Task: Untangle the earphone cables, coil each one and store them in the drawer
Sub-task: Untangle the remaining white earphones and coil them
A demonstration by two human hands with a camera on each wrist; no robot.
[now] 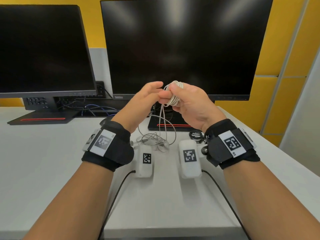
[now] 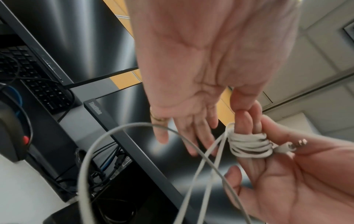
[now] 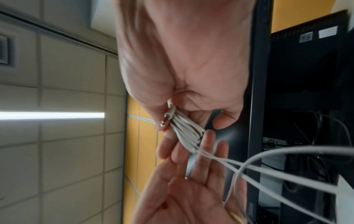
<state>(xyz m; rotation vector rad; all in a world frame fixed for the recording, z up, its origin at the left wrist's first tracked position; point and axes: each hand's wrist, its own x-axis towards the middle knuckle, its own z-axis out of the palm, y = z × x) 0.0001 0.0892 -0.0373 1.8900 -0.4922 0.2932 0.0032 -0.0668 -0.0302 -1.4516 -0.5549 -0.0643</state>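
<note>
Right hand (image 1: pixel 188 103): its grip is clamping a white earphone cable (image 1: pixel 174 94) wound in loops around its fingers, the plug pinned under the thumb.
Left hand (image 1: pixel 145 99): fingers are lying straight and apart, touching the coil's side.
Cable tail: hanging down to a loose tangle (image 1: pixel 154 141) on the tabletop (image 1: pixel 52 153).
Black earphone cable (image 1: pixel 196 135): lying coiled near the right wrist.

The head camera looks forward and down from above both forearms, over the desk (image 1: pixel 52 170) toward two monitors. The left wrist camera sits close under the left hand (image 2: pixel 201 63), looking along its palm to the fingers. The right wrist camera does likewise under the right hand (image 3: pixel 182 60); all three share the white cable (image 1: pixel 174 96) between the hands.
</note>
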